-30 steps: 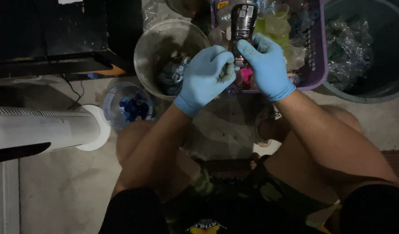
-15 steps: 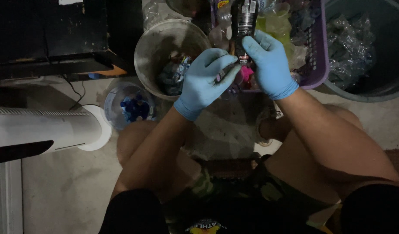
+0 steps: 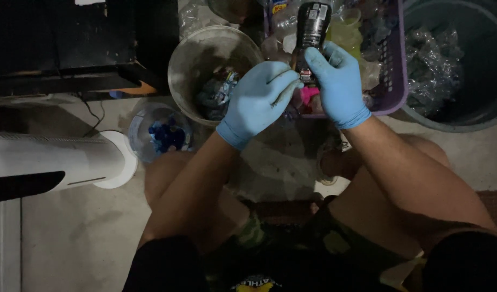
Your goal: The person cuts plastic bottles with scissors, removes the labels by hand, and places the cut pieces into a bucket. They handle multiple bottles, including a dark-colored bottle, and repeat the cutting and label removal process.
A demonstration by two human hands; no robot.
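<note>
Thin matt blue rubber gloves on left hand [image 3: 257, 103] and right hand [image 3: 337, 84]; glossy dark plastic bottle [image 3: 312, 24] at fingers; purple plastic basket [image 3: 393, 70] behind; rough concrete floor [image 3: 70, 238]

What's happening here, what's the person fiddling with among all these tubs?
A seated person in blue gloves holds a dark bottle upright in the right hand, while the left hand works at its lower end. Around them are a grey bucket of scraps, a purple basket of bottles and a small tub of blue caps.

Two gloved hands [image 3: 259, 100], one dark bottle [image 3: 312, 24], one bucket [image 3: 186, 59], one purple basket [image 3: 391, 75].
</note>
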